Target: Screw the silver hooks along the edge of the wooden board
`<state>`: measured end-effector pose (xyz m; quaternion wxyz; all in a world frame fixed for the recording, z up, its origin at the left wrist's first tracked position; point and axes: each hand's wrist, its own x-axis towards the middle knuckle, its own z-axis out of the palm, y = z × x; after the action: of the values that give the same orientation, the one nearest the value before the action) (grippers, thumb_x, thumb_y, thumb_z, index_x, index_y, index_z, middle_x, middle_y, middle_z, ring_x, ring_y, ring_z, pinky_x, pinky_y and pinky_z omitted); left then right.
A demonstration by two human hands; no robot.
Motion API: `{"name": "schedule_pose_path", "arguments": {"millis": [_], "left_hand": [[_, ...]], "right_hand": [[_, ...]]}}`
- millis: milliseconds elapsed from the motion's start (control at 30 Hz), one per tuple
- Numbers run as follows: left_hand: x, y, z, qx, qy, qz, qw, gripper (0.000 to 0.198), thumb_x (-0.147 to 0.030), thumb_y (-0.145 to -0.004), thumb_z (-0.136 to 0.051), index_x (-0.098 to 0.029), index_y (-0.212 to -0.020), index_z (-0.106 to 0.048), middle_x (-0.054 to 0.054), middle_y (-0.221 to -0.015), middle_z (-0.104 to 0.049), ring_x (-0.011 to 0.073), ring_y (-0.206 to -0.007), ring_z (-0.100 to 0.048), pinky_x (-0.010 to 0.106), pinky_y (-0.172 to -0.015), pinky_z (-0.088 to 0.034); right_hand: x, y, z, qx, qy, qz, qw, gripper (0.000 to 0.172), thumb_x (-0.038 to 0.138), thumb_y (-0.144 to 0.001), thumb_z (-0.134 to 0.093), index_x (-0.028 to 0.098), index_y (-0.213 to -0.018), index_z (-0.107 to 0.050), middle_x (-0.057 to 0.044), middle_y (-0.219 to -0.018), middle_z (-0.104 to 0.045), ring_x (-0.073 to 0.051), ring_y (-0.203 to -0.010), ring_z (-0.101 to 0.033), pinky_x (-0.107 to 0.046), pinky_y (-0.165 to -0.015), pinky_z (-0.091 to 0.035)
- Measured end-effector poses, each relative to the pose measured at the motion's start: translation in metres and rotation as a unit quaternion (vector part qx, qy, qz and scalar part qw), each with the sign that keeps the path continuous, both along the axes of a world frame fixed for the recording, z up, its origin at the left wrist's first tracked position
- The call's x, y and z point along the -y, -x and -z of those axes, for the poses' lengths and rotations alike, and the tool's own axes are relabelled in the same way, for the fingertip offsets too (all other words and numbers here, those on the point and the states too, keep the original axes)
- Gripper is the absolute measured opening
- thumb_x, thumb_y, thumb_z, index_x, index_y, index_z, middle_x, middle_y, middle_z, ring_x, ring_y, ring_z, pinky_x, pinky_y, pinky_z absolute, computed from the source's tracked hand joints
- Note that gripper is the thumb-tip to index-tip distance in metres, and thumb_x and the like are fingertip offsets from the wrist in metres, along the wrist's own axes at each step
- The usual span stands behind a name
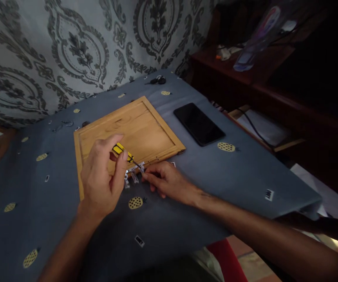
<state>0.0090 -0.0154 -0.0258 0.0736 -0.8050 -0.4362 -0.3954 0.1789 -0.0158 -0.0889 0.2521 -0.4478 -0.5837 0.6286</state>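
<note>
My left hand (102,178) is closed around a small yellow-and-black screwdriver (122,151), its tip pointing down at a small metal hook rack (133,172) at the near edge of a wooden board (145,129). My right hand (167,181) rests on the blue cloth beside the rack, fingers pinched at the rack's right end where the screwdriver tip meets it. The board lies flat on the cloth, slightly turned.
A black phone (199,123) lies screen-up right of the board. A blue patterned cloth (54,203) covers the table, whose edge drops off at the right. Keys (158,80) lie at the far edge. A dark wooden shelf (245,74) with a plastic bottle (257,37) stands beyond.
</note>
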Motion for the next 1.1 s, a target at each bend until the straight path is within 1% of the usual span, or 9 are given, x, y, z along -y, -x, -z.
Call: {"name": "schedule_pose_path", "arguments": {"millis": [167, 300, 400, 567, 667, 767, 900, 1000, 1100], "left_hand": [[-0.006, -0.0027, 0.0009, 0.053, -0.043, -0.005, 0.998, 0.031, -0.018, -0.087, -0.067, -0.028, -0.116, -0.065, 0.001, -0.093, -0.064, 0.0144, -0.078, -0.058, 0.028, -0.067, -0.051], [-0.0099, -0.0026, 0.0023, 0.128, -0.027, -0.017, 0.991, 0.03, -0.016, -0.081, -0.074, -0.032, -0.108, -0.07, -0.001, -0.088, -0.063, 0.0148, -0.08, -0.06, 0.027, -0.062, -0.05], [-0.0096, -0.0031, 0.0028, 0.153, -0.011, -0.026, 0.988, 0.03, -0.017, -0.081, -0.074, -0.032, -0.107, -0.071, -0.002, -0.087, -0.067, 0.0144, -0.079, -0.062, 0.029, -0.064, -0.05], [-0.0056, -0.0081, 0.0026, 0.239, 0.03, -0.027, 0.97, 0.035, -0.016, -0.08, -0.075, -0.027, -0.111, -0.067, -0.001, -0.093, -0.071, 0.0146, -0.082, -0.07, 0.03, -0.072, -0.058], [-0.0046, -0.0085, 0.0032, 0.23, 0.032, -0.016, 0.972, 0.028, -0.014, -0.081, -0.073, -0.025, -0.106, -0.066, -0.001, -0.091, -0.071, 0.014, -0.082, -0.071, 0.03, -0.075, -0.059], [-0.0059, -0.0054, 0.0049, 0.212, 0.044, 0.003, 0.976, 0.027, -0.015, -0.084, -0.07, -0.025, -0.109, -0.066, 0.001, -0.098, -0.071, 0.0146, -0.087, -0.069, 0.032, -0.077, -0.058], [-0.0083, -0.0019, 0.0046, 0.197, 0.021, 0.022, 0.98, 0.028, -0.019, -0.081, -0.075, -0.029, -0.106, -0.067, 0.0, -0.097, -0.065, 0.0161, -0.091, -0.065, 0.03, -0.07, -0.057], [-0.0075, -0.0017, 0.0007, 0.185, -0.001, 0.001, 0.983, 0.029, -0.018, -0.078, -0.077, -0.031, -0.103, -0.068, -0.001, -0.09, -0.062, 0.0141, -0.084, -0.062, 0.028, -0.067, -0.055], [-0.005, -0.0017, -0.0044, 0.172, 0.016, -0.019, 0.985, 0.028, -0.016, -0.08, -0.075, -0.031, -0.104, -0.069, -0.003, -0.09, -0.064, 0.0124, -0.079, -0.063, 0.028, -0.068, -0.056]], "right_hand": [[0.0003, -0.0008, -0.0016, 0.005, 0.008, 0.003, 1.0, 0.025, 0.017, -0.093, -0.051, 0.015, -0.07, -0.059, 0.006, -0.053, -0.055, -0.004, -0.034, -0.044, -0.016, -0.037, -0.034], [0.0005, -0.0008, -0.0023, 0.003, 0.001, 0.006, 1.0, 0.023, 0.016, -0.092, -0.051, 0.015, -0.07, -0.059, 0.006, -0.054, -0.055, -0.004, -0.035, -0.045, -0.015, -0.036, -0.034], [0.0004, -0.0004, -0.0025, -0.002, -0.001, 0.009, 1.0, 0.024, 0.015, -0.091, -0.052, 0.016, -0.068, -0.059, 0.006, -0.052, -0.054, -0.004, -0.034, -0.044, -0.015, -0.036, -0.034], [0.0007, 0.0003, -0.0024, 0.003, 0.006, 0.013, 1.0, 0.024, 0.014, -0.091, -0.052, 0.016, -0.068, -0.059, 0.006, -0.052, -0.054, -0.005, -0.033, -0.044, -0.017, -0.036, -0.034], [0.0009, 0.0004, -0.0023, 0.005, 0.0, 0.013, 1.0, 0.024, 0.014, -0.091, -0.052, 0.015, -0.068, -0.059, 0.006, -0.052, -0.055, -0.004, -0.033, -0.044, -0.016, -0.036, -0.033], [0.0008, 0.0002, -0.0026, 0.005, -0.007, 0.007, 1.0, 0.026, 0.013, -0.092, -0.052, 0.016, -0.067, -0.058, 0.006, -0.052, -0.054, -0.003, -0.033, -0.044, -0.015, -0.036, -0.032], [0.0003, -0.0004, -0.0032, 0.01, -0.009, 0.006, 1.0, 0.026, 0.013, -0.092, -0.051, 0.015, -0.067, -0.058, 0.006, -0.053, -0.055, -0.003, -0.033, -0.044, -0.015, -0.035, -0.033], [0.0001, -0.0007, -0.0034, 0.017, -0.016, 0.007, 1.0, 0.025, 0.014, -0.092, -0.052, 0.015, -0.069, -0.061, 0.006, -0.052, -0.056, -0.004, -0.034, -0.045, -0.015, -0.037, -0.035], [0.0004, -0.0006, -0.0035, 0.018, -0.025, 0.008, 1.0, 0.025, 0.014, -0.091, -0.053, 0.014, -0.068, -0.062, 0.005, -0.051, -0.056, -0.004, -0.034, -0.045, -0.016, -0.037, -0.035]]}}
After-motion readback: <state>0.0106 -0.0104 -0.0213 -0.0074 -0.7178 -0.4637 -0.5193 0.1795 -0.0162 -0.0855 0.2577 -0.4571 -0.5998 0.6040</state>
